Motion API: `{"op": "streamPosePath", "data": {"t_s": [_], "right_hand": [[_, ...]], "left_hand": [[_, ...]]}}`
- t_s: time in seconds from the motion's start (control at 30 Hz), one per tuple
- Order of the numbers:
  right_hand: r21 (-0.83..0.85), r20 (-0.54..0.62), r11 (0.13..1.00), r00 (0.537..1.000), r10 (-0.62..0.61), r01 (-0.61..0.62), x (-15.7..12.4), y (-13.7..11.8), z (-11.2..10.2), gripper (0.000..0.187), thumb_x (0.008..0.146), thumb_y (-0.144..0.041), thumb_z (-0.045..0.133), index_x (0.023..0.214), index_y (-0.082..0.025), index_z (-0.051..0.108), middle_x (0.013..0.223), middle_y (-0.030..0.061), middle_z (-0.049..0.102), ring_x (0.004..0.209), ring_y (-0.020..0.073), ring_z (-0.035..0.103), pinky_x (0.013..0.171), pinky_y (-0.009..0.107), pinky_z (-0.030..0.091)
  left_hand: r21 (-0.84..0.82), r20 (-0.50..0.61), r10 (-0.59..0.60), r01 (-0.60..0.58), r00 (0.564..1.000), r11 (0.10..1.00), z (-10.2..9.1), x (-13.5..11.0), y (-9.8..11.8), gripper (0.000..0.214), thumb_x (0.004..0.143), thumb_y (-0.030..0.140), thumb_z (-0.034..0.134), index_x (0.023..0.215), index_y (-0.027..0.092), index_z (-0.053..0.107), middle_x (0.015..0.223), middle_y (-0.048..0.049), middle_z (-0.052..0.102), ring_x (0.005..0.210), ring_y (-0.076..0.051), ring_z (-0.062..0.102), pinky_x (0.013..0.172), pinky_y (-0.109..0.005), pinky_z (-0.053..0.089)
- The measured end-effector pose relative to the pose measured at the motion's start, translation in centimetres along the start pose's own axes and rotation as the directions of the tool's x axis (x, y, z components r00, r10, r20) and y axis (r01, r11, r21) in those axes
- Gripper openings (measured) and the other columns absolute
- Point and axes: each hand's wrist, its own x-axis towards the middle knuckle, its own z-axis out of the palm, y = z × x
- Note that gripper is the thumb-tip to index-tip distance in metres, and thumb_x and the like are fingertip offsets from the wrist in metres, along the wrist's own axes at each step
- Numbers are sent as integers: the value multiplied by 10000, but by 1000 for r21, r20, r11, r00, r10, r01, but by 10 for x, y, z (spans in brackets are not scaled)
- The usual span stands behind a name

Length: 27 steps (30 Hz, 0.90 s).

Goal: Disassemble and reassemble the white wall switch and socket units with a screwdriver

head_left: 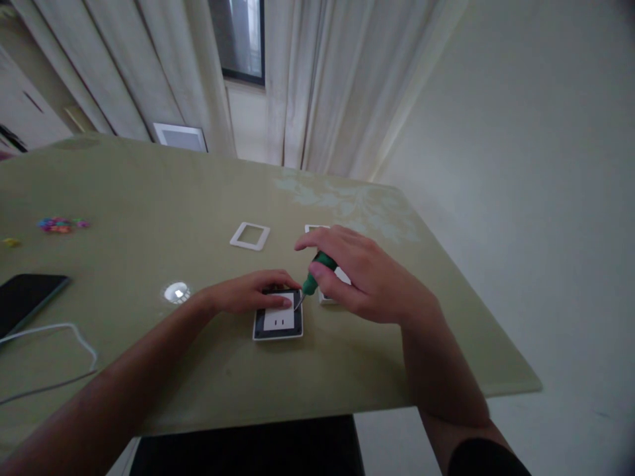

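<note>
My left hand (262, 291) steadies a wall socket (278, 321), its thumb across the white face and its fingers along the far edge. The socket lies on the table, with a dark frame around its white slotted centre. In my right hand (364, 274) is a screwdriver with a green handle (310, 284). It slants down, and its thin shaft reaches the socket's right side beside my left thumb. Whether the tip sits in a screw is too small to tell. Partly behind my right hand is another white piece (327, 299).
A white square frame (249, 236) lies beyond the socket, and a second frame (316, 228) is partly covered by my right hand. To the left are a dark phone (30, 297), a white cable (59, 326) and small colourful pieces (58, 225). The table (223, 390) ends near a wall at right.
</note>
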Motion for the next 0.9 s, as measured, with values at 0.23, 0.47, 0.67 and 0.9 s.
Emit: {"op": "streamPosePath", "data": {"t_s": [0.23, 0.47, 0.67, 0.9], "right_hand": [[-29, -5, 999, 1000, 12, -12, 2, -2, 4, 235, 1123, -339, 491, 1182, -198, 669, 1039, 80, 781, 973, 226, 699, 881, 333, 468], [-225, -87, 965, 989, 122, -138, 2, -4, 8, 315, 1108, -446, 515, 969, -206, 664, 743, 22, 699, 684, 186, 594, 667, 318, 339], [-148, -78, 983, 989, -124, 111, 4, -3, 9, 226, 1028, -303, 506, 1109, -173, 672, 964, 80, 758, 878, 227, 652, 785, 342, 435], [-76, -60, 996, 997, -53, 49, 3, -2, 9, 215, 1074, -278, 460, 1118, -189, 651, 1023, 79, 763, 943, 222, 675, 821, 332, 451]], "left_hand": [[-21, -9, -12, 12, 1000, 1000, 1, 0, 2, 371, 1028, 466, 718, 1316, 233, 727, 1246, -70, 765, 1118, -256, 722, 988, -363, 589], [-30, -7, -18, 18, 1000, 999, 2, 0, 1, 365, 1027, 466, 723, 1313, 239, 722, 1258, -67, 760, 1135, -260, 719, 989, -363, 586], [-27, -10, -15, 15, 1000, 1000, 2, 0, 4, 364, 1026, 473, 718, 1296, 229, 723, 1223, -67, 762, 1099, -263, 709, 959, -359, 589], [-58, 0, -13, 13, 1000, 998, 2, 0, 3, 371, 1023, 466, 721, 1304, 224, 713, 1223, -67, 763, 1095, -259, 711, 958, -354, 579]]}}
